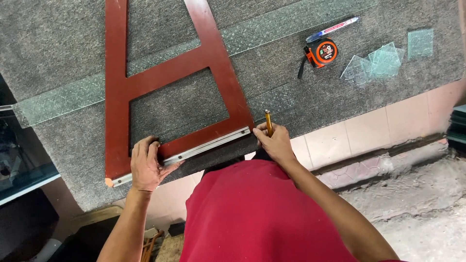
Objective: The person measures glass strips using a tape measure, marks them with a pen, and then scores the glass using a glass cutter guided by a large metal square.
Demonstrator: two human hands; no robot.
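A red-brown wooden square guide [170, 75] with a metal strip along its near edge lies on a sheet of patterned glass [63, 99] on a grey carpeted table [53, 43]. My left hand [145, 164] presses flat on the guide's near left end, fingers spread. Just past the guide's right end, my right hand [274, 140] grips a yellow-handled glass cutter [268, 121] held upright at the table's near edge.
An orange tape measure [322, 52] and a pen [332, 29] lie at the far right of the table. Small glass offcuts [378, 63] lie beside them. Below the table edge are pink tiles [359, 131] and a rough concrete floor [412, 208].
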